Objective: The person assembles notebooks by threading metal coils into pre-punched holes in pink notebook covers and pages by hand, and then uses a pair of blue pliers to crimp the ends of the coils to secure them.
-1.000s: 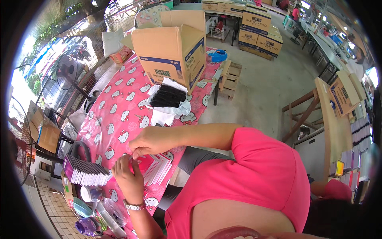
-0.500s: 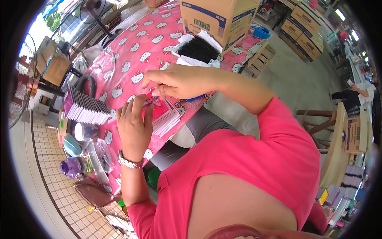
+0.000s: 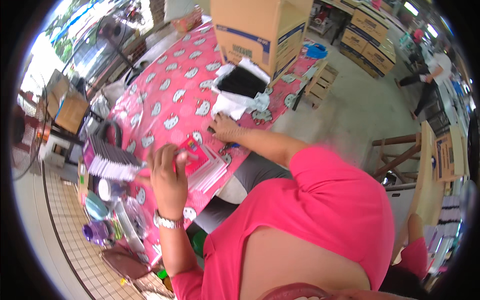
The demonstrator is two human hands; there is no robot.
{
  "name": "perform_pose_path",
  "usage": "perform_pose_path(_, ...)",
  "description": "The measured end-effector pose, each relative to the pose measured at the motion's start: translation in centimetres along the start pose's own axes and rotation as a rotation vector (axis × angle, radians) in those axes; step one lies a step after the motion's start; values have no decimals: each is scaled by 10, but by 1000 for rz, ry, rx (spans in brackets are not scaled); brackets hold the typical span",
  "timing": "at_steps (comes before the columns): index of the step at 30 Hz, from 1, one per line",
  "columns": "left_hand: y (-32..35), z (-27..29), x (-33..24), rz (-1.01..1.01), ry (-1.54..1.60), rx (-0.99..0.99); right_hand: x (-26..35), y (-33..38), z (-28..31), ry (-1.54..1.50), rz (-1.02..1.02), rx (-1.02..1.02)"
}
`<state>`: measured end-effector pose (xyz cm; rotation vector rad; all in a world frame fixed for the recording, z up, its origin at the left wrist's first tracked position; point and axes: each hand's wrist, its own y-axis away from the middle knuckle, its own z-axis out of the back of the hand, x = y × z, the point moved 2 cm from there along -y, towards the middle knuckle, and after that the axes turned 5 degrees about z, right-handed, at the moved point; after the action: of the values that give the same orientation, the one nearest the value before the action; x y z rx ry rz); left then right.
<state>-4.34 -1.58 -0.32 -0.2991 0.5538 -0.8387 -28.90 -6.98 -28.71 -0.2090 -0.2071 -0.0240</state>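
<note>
My left hand (image 3: pixel 167 165) is raised over the near side of the table, its fingers apart and slightly smeared by motion, with nothing visible in them. Just right of it lies a pile of booklets (image 3: pixel 209 172) with a red top cover and white edges. My right hand (image 3: pixel 223 128) rests low beyond that pile, fingers curled. A small dark spot shows at its fingertips; what it is I cannot make out. Past this hand, a bundle of thin black strands (image 3: pixel 243 81) lies in crumpled white paper (image 3: pixel 230 104). Something blue is partly hidden under my right wrist.
A large cardboard box (image 3: pixel 245 37) stands behind the bundle. Left on the pink patterned tablecloth (image 3: pixel 170 95) is a row of purple-covered booklets (image 3: pixel 112 160), with a white-lidded jar (image 3: pixel 109 190) and purple bottle (image 3: pixel 96 232) nearer. A wooden crate (image 3: pixel 321 82) sits right of the table.
My right hand has left my left hand and the booklets, moving away toward the white paper bundle. My left hand has shifted slightly left and its fingers have parted. The view has tilted.
</note>
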Motion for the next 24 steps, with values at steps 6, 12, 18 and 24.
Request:
perform_pose_path(6,9,-5,22,84,-90,-41,42,-40,174,-1149,111,149)
perform_pose_path(12,-1,-15,10,-45,-82,-106,69,-11,273,-1186,478,666)
perform_pose_path(18,-3,-14,7,-59,-44,-78,80,-6,284,-1362,504,646)
perform_pose_path(24,-2,-11,10,-34,11,-66,87,-22,281,-1129,527,674)
